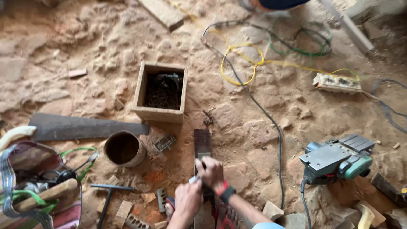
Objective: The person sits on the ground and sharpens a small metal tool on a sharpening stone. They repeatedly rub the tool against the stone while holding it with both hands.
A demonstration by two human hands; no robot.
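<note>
Both hands work at the bottom edge of the view, over a narrow dark wooden strip (202, 144) that lies lengthwise on the dusty reddish stone ground (263, 127). My left hand (186, 203) is curled, its fingers pinching a small pale object that is too small to identify, held against the strip. My right hand (210, 171), with a red and black band at the wrist, is closed in a fist on top of the strip just beyond the left; what it grips, if anything, I cannot tell.

Left of the hands lie small wood offcuts (124, 210) and a dark T-shaped metal tool (108, 195). At the far left sits a striped fabric bag (25, 161) with a wooden handle sticking out. Right of the hands stands a grey and green electric hand planer (339, 159), its black cable (277, 140) running away over the ground.

Further off, a round rusty brown pot (124, 148) stands open, with a small metal bracket (165, 143) just beside it and a long dark flat blade-like board (85, 126) stretching to the left. Beyond that stands a square open wooden box (161, 91) holding dark nails. Farther right, a pale extension socket strip (337, 82) lies with yellow wire (241, 63) and green wire (301, 48) looped near it. A pale wooden plank (163, 12) lies at the top edge.
</note>
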